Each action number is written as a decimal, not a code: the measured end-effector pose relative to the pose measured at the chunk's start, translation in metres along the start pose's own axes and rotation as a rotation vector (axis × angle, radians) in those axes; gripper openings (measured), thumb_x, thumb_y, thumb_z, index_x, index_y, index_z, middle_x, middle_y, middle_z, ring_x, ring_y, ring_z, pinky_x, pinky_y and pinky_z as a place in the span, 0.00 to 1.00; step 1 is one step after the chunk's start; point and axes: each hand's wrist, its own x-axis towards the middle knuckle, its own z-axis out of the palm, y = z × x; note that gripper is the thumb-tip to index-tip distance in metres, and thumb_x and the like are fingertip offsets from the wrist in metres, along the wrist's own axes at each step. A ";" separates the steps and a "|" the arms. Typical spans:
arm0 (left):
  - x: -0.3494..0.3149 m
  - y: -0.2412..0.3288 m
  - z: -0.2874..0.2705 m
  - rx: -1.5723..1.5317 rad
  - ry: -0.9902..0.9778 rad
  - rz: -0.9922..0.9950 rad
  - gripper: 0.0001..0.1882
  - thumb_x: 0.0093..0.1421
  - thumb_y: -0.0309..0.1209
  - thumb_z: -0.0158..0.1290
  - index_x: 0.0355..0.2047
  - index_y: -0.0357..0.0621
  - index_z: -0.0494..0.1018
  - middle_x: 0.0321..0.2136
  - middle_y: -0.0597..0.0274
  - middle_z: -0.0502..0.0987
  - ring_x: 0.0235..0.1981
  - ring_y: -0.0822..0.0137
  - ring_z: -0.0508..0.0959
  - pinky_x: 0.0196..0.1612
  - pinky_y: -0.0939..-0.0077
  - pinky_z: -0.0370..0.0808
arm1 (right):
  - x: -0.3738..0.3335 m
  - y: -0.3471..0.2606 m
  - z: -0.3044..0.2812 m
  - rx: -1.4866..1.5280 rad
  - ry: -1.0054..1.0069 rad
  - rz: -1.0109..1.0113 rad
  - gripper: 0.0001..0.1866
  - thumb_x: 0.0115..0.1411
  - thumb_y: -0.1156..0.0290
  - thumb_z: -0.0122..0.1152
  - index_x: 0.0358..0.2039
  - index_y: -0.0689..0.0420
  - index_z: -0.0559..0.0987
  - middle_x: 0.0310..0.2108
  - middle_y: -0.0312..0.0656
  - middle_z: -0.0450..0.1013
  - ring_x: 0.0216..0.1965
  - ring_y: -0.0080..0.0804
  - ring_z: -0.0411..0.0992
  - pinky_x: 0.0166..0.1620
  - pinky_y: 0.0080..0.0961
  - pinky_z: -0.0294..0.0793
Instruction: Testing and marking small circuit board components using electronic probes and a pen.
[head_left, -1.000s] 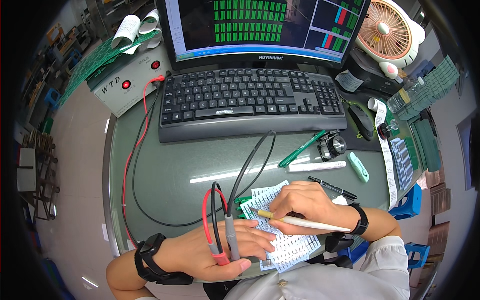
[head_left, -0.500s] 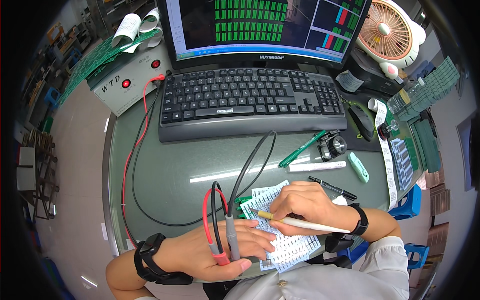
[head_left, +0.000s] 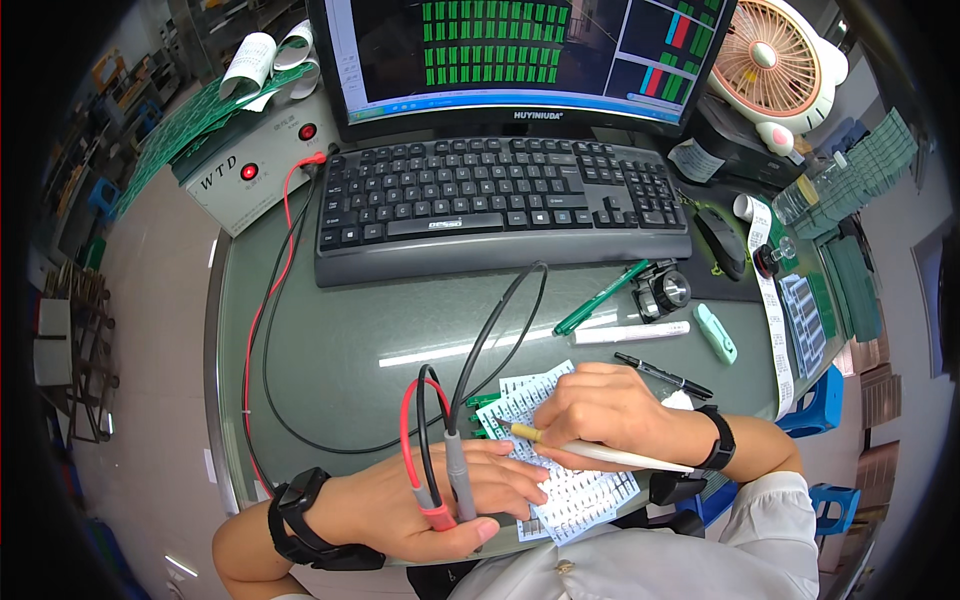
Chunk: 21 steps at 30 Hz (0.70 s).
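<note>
Grey power box: seen at the far left of the worktop (head_left: 340,350); the grey power box (head_left: 225,205) has two red-lit switches, and a red lead (head_left: 283,270) is plugged in beside it.
Left hand: laid palm down, its fingertips on the sheets; by the left hand (head_left: 405,508), a red-sleeved probe (head_left: 439,517) and a grey-sleeved probe (head_left: 460,475) are held, the grip being closed loosely round both near the thumb.
Green board pieces: partly covered; the green board pieces (head_left: 481,399) are seen at the upper left edge of the sheets.
Printed sheets: overlapped and slanted at the worktop's near edge, between the hands; the printed sheets (head_left: 588,489) are covered with rows of small dark marks.
Progress: the work on the sheets is judged to be under way, at their upper left; many marks are left in place lower down, but how many have been dealt with cannot be told.
Pointed tool: slim, white-handled, yellow-collared; the pointed tool (head_left: 610,455) is aimed at the upper left marks, contact being unclear.
Right hand: the tool is pinched in a narrow grip by the right hand (head_left: 600,405), as a pen is held.
Right of centre: a green pen (head_left: 600,299), a white marker (head_left: 635,331) and a black pen (head_left: 665,376) are left lying on the worktop, unheld.
</note>
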 end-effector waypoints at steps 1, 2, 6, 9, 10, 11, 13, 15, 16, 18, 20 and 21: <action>0.000 0.000 0.000 0.002 -0.001 -0.001 0.19 0.62 0.30 0.40 0.50 0.41 0.73 0.56 0.53 0.73 0.64 0.56 0.66 0.68 0.52 0.53 | 0.001 0.000 0.000 0.000 0.001 0.000 0.11 0.50 0.75 0.68 0.29 0.51 0.73 0.30 0.32 0.75 0.31 0.29 0.75 0.32 0.23 0.69; 0.000 0.000 0.000 0.002 -0.001 -0.002 0.19 0.62 0.30 0.40 0.50 0.41 0.73 0.56 0.53 0.73 0.64 0.56 0.66 0.68 0.52 0.53 | 0.002 -0.002 -0.001 -0.030 -0.015 -0.015 0.11 0.50 0.75 0.69 0.29 0.51 0.73 0.30 0.32 0.75 0.31 0.29 0.74 0.32 0.23 0.68; 0.000 0.000 -0.001 -0.001 -0.002 0.000 0.19 0.62 0.30 0.40 0.50 0.40 0.73 0.56 0.53 0.73 0.64 0.55 0.66 0.68 0.52 0.53 | 0.004 0.000 0.001 0.032 0.031 -0.060 0.13 0.50 0.74 0.72 0.29 0.54 0.73 0.30 0.38 0.77 0.26 0.31 0.74 0.26 0.25 0.65; -0.001 -0.001 0.000 0.005 0.001 0.009 0.19 0.62 0.30 0.40 0.50 0.40 0.73 0.56 0.52 0.73 0.64 0.55 0.66 0.68 0.53 0.53 | 0.004 0.000 0.002 0.026 0.031 -0.042 0.13 0.50 0.74 0.72 0.29 0.54 0.72 0.30 0.38 0.77 0.26 0.32 0.74 0.26 0.25 0.65; -0.001 -0.001 0.000 0.004 0.003 0.011 0.19 0.62 0.29 0.40 0.50 0.40 0.73 0.56 0.52 0.73 0.64 0.55 0.66 0.68 0.53 0.53 | 0.004 -0.001 0.003 0.027 0.030 -0.043 0.13 0.50 0.74 0.72 0.29 0.54 0.72 0.30 0.38 0.77 0.26 0.32 0.74 0.26 0.25 0.65; -0.001 -0.001 0.002 0.004 0.005 0.011 0.19 0.62 0.29 0.40 0.50 0.40 0.73 0.56 0.52 0.73 0.64 0.55 0.66 0.68 0.53 0.53 | 0.004 -0.002 0.003 0.022 0.039 -0.015 0.13 0.49 0.74 0.71 0.28 0.53 0.72 0.29 0.35 0.76 0.28 0.30 0.74 0.28 0.23 0.66; 0.000 -0.003 0.006 -0.012 0.091 0.026 0.15 0.62 0.35 0.43 0.42 0.38 0.73 0.50 0.51 0.76 0.60 0.55 0.69 0.67 0.52 0.58 | 0.004 -0.003 0.003 0.017 0.047 0.013 0.13 0.48 0.75 0.70 0.27 0.51 0.72 0.29 0.32 0.75 0.29 0.28 0.74 0.31 0.22 0.68; 0.000 -0.002 0.006 -0.014 0.093 0.026 0.15 0.62 0.35 0.43 0.42 0.38 0.73 0.50 0.51 0.76 0.60 0.55 0.69 0.67 0.52 0.58 | 0.004 -0.004 0.004 0.016 0.047 0.017 0.13 0.48 0.74 0.70 0.27 0.51 0.72 0.29 0.32 0.75 0.29 0.28 0.74 0.31 0.22 0.68; 0.000 -0.002 0.006 -0.017 0.095 0.025 0.15 0.62 0.35 0.43 0.42 0.38 0.73 0.50 0.51 0.76 0.60 0.55 0.69 0.67 0.52 0.58 | 0.004 -0.004 0.004 0.016 0.047 0.017 0.13 0.48 0.74 0.70 0.27 0.51 0.72 0.29 0.32 0.75 0.29 0.28 0.74 0.31 0.22 0.68; -0.001 -0.003 0.007 -0.022 0.097 0.024 0.15 0.62 0.35 0.43 0.42 0.38 0.73 0.50 0.51 0.76 0.60 0.55 0.69 0.67 0.52 0.58 | 0.004 -0.004 0.003 0.004 0.043 0.019 0.13 0.48 0.74 0.70 0.28 0.51 0.72 0.30 0.33 0.75 0.30 0.28 0.74 0.31 0.22 0.68; -0.001 -0.003 0.005 -0.027 0.097 0.024 0.16 0.62 0.35 0.43 0.42 0.38 0.73 0.50 0.51 0.76 0.60 0.54 0.69 0.67 0.52 0.58 | 0.003 -0.004 0.004 -0.001 0.047 0.027 0.13 0.49 0.74 0.70 0.29 0.51 0.72 0.30 0.33 0.75 0.30 0.29 0.75 0.31 0.23 0.68; -0.001 -0.002 0.002 -0.019 0.046 0.015 0.17 0.62 0.32 0.41 0.46 0.39 0.73 0.53 0.51 0.74 0.62 0.54 0.67 0.67 0.52 0.55 | 0.003 -0.003 0.005 -0.004 0.051 0.035 0.13 0.49 0.73 0.70 0.29 0.51 0.72 0.31 0.33 0.75 0.30 0.29 0.75 0.31 0.23 0.69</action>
